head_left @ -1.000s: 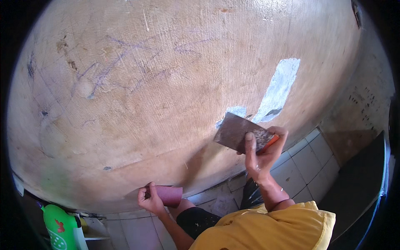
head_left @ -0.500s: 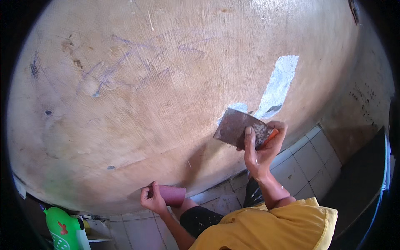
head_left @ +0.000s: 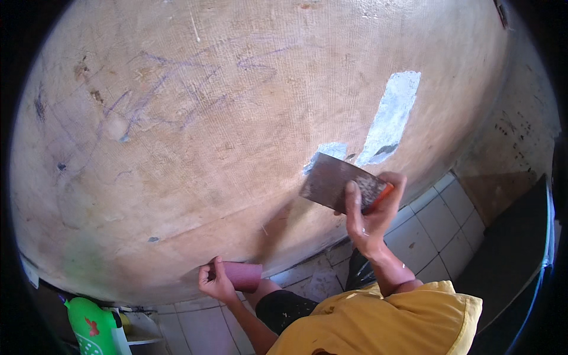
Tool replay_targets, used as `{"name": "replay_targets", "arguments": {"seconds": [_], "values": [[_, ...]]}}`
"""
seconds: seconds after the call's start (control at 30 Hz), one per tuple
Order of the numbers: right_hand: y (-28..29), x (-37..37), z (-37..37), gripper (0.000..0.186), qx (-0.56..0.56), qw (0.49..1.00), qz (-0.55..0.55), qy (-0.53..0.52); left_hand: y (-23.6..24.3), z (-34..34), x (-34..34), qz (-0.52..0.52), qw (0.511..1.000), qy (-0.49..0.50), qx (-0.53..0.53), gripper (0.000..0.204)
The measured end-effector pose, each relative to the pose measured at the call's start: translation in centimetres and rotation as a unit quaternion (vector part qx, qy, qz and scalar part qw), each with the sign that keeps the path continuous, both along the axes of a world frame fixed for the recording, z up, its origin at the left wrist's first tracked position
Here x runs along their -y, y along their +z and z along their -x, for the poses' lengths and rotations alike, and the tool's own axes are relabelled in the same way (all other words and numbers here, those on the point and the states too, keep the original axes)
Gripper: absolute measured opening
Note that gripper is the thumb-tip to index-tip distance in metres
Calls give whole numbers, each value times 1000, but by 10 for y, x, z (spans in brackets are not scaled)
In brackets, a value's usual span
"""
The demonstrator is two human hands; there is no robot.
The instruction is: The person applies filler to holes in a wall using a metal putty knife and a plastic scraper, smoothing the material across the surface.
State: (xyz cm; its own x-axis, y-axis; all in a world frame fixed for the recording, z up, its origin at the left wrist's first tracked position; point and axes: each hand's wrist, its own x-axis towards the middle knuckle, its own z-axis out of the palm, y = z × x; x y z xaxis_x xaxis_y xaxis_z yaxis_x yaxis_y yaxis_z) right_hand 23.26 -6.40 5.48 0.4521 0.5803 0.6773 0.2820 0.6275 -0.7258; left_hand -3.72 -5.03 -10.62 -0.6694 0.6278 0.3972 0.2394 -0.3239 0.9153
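Grey metal shines on the wide scraper blade (head_left: 333,180) that our right hand (head_left: 371,210) grips by its orange handle, with the first finger laid flat on the blade. Since half a second ago the blade has slid a little down and to the left, and its top edge now touches the small pale putty spot (head_left: 326,151) on the wall. Our left hand (head_left: 218,283) has stayed low at the bottom of the wall, closed around a folded dark pink piece of sandpaper (head_left: 244,276). The green bottle (head_left: 89,326) in the corner sits lower in the picture than before.

We count two hands, one scraper, one piece of sandpaper and one green bottle. We see two patches of putty: the small one by the blade and one long white strip (head_left: 391,118) above and to the right of it.

The wall (head_left: 225,136) is tan and rough, with fine lines all over it. It has purple scribbles near the top left, a few dark spots and a thin crack low down. The floor (head_left: 435,222) has pale square tiles. A dirty wall stands at the right, with a dark panel (head_left: 512,251) below it. We wear a yellow shirt (head_left: 396,319).
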Motion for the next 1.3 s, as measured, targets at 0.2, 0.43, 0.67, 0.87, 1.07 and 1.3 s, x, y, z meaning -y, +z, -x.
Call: {"name": "replay_targets", "arguments": {"seconds": [0.2, 0.43, 0.67, 0.87, 1.07, 1.3], "values": [[-2, -4, -6, 32, -1, 1000, -16, -4, 8, -6, -3, 6, 1000, 12, -25, 26], [7, -3, 1, 33, 17, 999, -17, -23, 0, 4, 4, 9, 1000, -4, -13, 23], [22, -4, 14, 30, -80, 996, 3, 43, -2, 3, -1, 16, 1000, -8, -5, 24], [1, 5, -5, 33, -20, 1000, 4, -6, 10, 2, 1, 22, 1000, -6, 9, 22], [-4, -4, 2, 35, 56, 997, -24, -54, 8, -7, 3, 16, 1000, -1, -9, 21], [-3, -9, 6, 36, 64, 993, -11, -95, 3, 6, 1, 18, 1000, -11, -20, 21]]}}
